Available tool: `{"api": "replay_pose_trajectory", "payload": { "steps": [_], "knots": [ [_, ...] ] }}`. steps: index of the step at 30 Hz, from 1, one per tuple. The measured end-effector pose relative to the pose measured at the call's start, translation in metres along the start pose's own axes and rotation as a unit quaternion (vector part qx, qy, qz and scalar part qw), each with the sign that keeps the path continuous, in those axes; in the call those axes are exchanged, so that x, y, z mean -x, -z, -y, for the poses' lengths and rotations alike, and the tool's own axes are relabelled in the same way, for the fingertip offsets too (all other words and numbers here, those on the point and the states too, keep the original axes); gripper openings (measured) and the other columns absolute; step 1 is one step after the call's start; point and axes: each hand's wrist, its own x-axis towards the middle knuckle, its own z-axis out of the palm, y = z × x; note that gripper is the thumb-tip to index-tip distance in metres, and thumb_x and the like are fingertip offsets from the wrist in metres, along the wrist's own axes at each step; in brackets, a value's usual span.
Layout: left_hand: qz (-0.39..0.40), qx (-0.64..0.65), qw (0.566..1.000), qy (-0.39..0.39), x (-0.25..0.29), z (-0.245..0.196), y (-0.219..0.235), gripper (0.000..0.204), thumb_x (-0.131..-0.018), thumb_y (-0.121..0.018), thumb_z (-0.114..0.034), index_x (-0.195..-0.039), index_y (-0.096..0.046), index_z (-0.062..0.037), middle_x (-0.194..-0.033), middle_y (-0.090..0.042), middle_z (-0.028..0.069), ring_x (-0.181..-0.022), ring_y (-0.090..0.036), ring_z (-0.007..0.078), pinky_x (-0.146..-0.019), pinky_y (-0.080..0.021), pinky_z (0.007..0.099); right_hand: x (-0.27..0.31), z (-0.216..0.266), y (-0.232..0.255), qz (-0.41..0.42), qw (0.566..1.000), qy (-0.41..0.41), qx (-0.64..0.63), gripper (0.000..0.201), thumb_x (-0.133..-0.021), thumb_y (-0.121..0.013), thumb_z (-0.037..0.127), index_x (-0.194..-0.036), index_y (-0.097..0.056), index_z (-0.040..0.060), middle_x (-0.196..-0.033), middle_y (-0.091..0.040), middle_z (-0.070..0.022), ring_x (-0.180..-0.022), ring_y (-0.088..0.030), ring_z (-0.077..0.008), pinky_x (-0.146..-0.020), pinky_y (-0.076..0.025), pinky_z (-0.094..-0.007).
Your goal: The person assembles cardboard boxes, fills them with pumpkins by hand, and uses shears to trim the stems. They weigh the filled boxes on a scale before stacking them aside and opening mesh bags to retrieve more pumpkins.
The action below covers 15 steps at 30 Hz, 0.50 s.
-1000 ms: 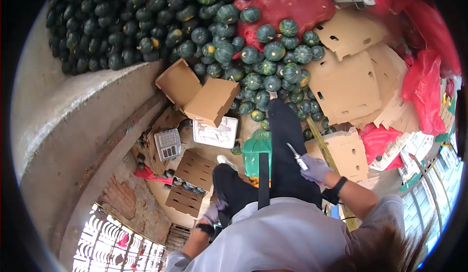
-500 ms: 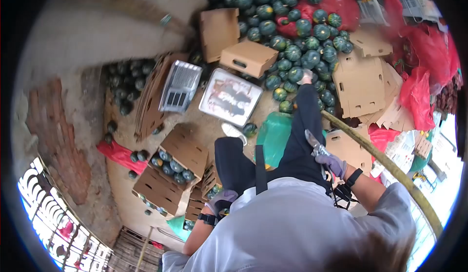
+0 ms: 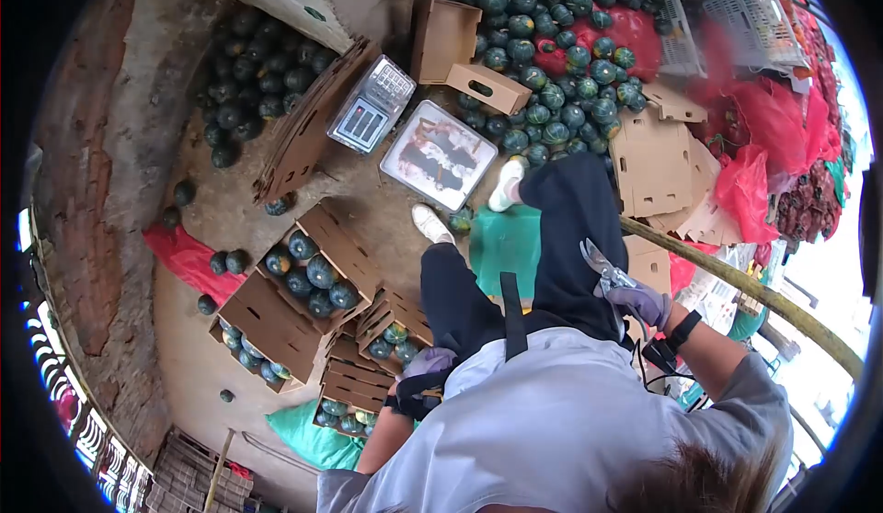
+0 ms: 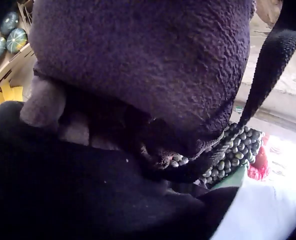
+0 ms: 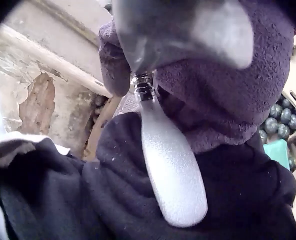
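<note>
The view from the head camera has swung since a second ago: the large heap of squashes [image 3: 561, 62] that filled the top of the frame is now pushed to the upper edge, and the open boxes of squashes [image 3: 308, 279] on the floor at the person's left have been brought into the middle; from this a turn of the body toward the packed boxes is judged. The pruning shears [image 3: 602, 267] are seen raised in front of the right thigh, much as before; the right hand [image 3: 639, 303], gloved, is wrapped round the handles, one pale handle [image 5: 173, 170] being shown across the palm in the wrist view. The left hand [image 3: 425, 363] is lowered beside the left thigh, its gloved fingers [image 4: 45, 105] curled against the dark trousers, with nothing seen in its grip. The scale [image 3: 371, 106] and the white tray [image 3: 440, 154] lie on the floor ahead.
</note>
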Motion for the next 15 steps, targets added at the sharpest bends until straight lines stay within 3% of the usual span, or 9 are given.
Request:
{"api": "replay_pose_trajectory", "payload": {
  "steps": [3,6,8,11,12,13,14,15],
  "knots": [
    [0.021,-0.019,1.0,-0.005,-0.005,-0.008,0.003,0.023,-0.094,-0.065,-0.019,-0.108,-0.067,-0.0007,-0.095,-0.069,0.003,-0.084,-0.064,0.0128,-0.076,-0.053,0.027,-0.015,-0.019,-0.001,-0.006,0.999,-0.007,-0.045,0.035,-0.095,-0.059,0.029,-0.12,-0.064,0.0048,-0.111,-0.06,-0.0009,-0.102,-0.052,-0.011,-0.09,-0.04,-0.0251],
    [0.091,-0.283,0.946,-0.129,-0.011,-0.03,0.006,0.024,-0.096,-0.062,-0.019,-0.109,-0.067,0.0005,-0.095,-0.069,0.0034,-0.084,-0.065,0.0129,-0.077,-0.053,0.0264,-0.034,-0.021,-0.001,-0.014,1.0,-0.002,-0.027,0.035,-0.095,-0.059,0.03,-0.119,-0.065,0.005,-0.111,-0.06,-0.0013,-0.101,-0.052,-0.0113,-0.092,-0.04,-0.0251],
    [0.088,-0.194,0.974,-0.083,-0.001,-0.054,-0.009,0.025,-0.095,-0.06,-0.019,-0.109,-0.067,-0.0002,-0.095,-0.069,0.0037,-0.084,-0.065,0.0133,-0.077,-0.053,0.0267,-0.047,-0.021,0.008,0.01,1.0,0.01,0.018,0.036,-0.095,-0.059,0.031,-0.119,-0.065,0.0055,-0.112,-0.06,-0.0015,-0.102,-0.053,-0.0123,-0.094,-0.04,-0.0256],
    [0.088,-0.31,0.928,-0.187,-0.029,-0.053,-0.004,0.026,-0.091,-0.06,-0.018,-0.109,-0.068,-0.0008,-0.093,-0.07,0.0061,-0.081,-0.065,0.0151,-0.076,-0.052,0.0283,-0.06,-0.027,0.031,0.042,0.999,-0.018,-0.013,0.037,-0.095,-0.059,0.034,-0.119,-0.065,0.0054,-0.111,-0.06,-0.0014,-0.105,-0.053,-0.0126,-0.096,-0.039,-0.0263],
    [0.024,-0.294,0.941,-0.168,-0.034,-0.058,-0.014,0.026,-0.09,-0.06,-0.018,-0.109,-0.068,-0.0006,-0.092,-0.07,0.007,-0.081,-0.065,0.0155,-0.076,-0.052,0.0286,-0.064,-0.021,0.038,0.045,0.997,-0.059,-0.027,0.036,-0.096,-0.059,0.033,-0.118,-0.065,0.0051,-0.113,-0.061,-0.0016,-0.11,-0.053,-0.0126,-0.099,-0.039,-0.0274],
    [-0.039,-0.277,0.949,-0.148,-0.039,-0.065,-0.025,0.027,-0.089,-0.061,-0.018,-0.108,-0.068,-0.0004,-0.091,-0.07,0.0079,-0.08,-0.065,0.0159,-0.075,-0.052,0.0288,-0.077,-0.027,0.049,0.05,0.998,-0.04,-0.014,0.035,-0.096,-0.06,0.032,-0.118,-0.065,0.0053,-0.114,-0.062,-0.0018,-0.11,-0.054,-0.0126,-0.099,-0.04,-0.0277],
    [-0.143,-0.292,0.928,-0.181,-0.041,-0.08,-0.039,0.034,-0.088,-0.063,-0.018,-0.117,-0.065,-0.0012,-0.101,-0.069,0.0107,-0.092,-0.065,0.0213,-0.085,-0.05,0.0329,-0.096,-0.039,0.06,0.054,0.998,-0.021,-0.004,0.034,-0.096,-0.06,0.031,-0.118,-0.065,0.0055,-0.114,-0.062,-0.002,-0.11,-0.054,-0.0126,-0.099,-0.04,-0.0281],
    [-0.281,-0.368,0.839,-0.285,-0.054,-0.09,-0.046,0.038,-0.086,-0.065,-0.018,-0.121,-0.063,-0.0025,-0.111,-0.066,0.0125,-0.102,-0.061,0.0254,-0.092,-0.047,0.0364,-0.115,-0.045,0.072,0.057,0.998,0.001,0.01,0.033,-0.096,-0.061,0.03,-0.118,-0.065,0.0058,-0.114,-0.063,-0.0021,-0.109,-0.055,-0.0126,-0.099,-0.041,-0.0284]
  ]
}}
